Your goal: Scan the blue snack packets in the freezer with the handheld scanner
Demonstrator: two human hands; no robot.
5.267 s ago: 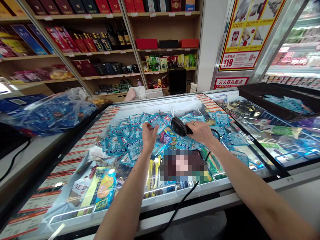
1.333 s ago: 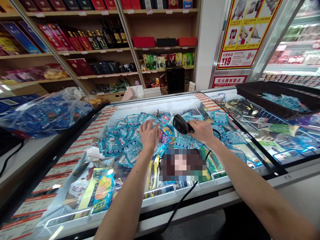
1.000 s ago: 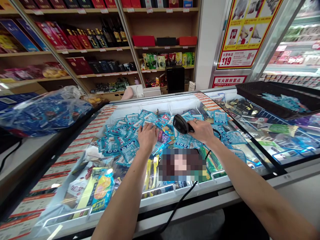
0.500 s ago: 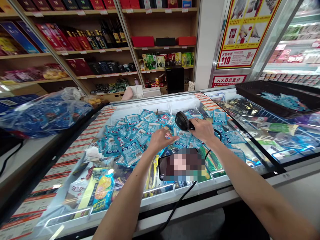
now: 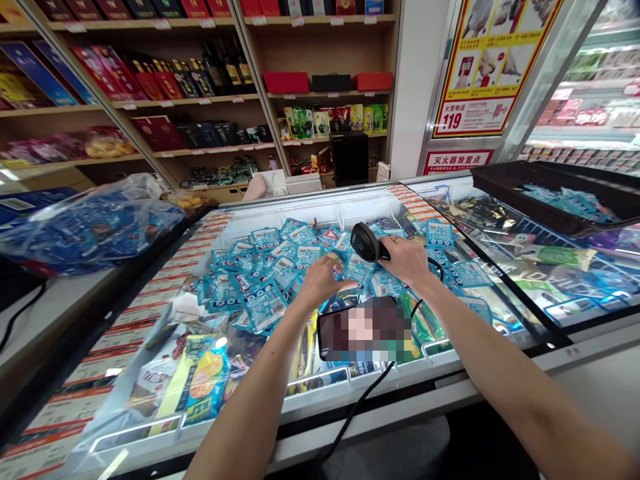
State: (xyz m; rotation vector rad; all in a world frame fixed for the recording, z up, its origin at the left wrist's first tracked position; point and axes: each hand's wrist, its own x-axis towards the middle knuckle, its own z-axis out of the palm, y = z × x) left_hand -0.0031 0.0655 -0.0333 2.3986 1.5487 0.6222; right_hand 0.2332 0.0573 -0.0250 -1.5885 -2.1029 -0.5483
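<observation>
My right hand (image 5: 406, 259) is closed around the handle of a black barcode scanner (image 5: 366, 243), whose head points left over the packets. To the left, my left hand (image 5: 321, 280) hovers low over the pile, thumb stretched out and apart from the curled fingers. Just right of its fingers lies a blue packet (image 5: 358, 267) with a printed label; I see no grip on it. Many similar blue packets (image 5: 265, 305) are spread over the freezer's glass top (image 5: 240, 343). A phone (image 5: 333, 337) with a blurred screen lies on the glass below my hands.
A black tray (image 5: 505, 183) holding blue packets stands at the right. At the left sits a clear plastic bag (image 5: 95, 223) full of blue packets. The scanner's black cable (image 5: 357, 403) runs over the freezer's front edge. Stocked shelves (image 5: 195, 100) stand behind.
The packet between my hands has shifted slightly left and turned. My left hand has opened a little, its thumb now lower. My right hand and the scanner have stayed nearly still.
</observation>
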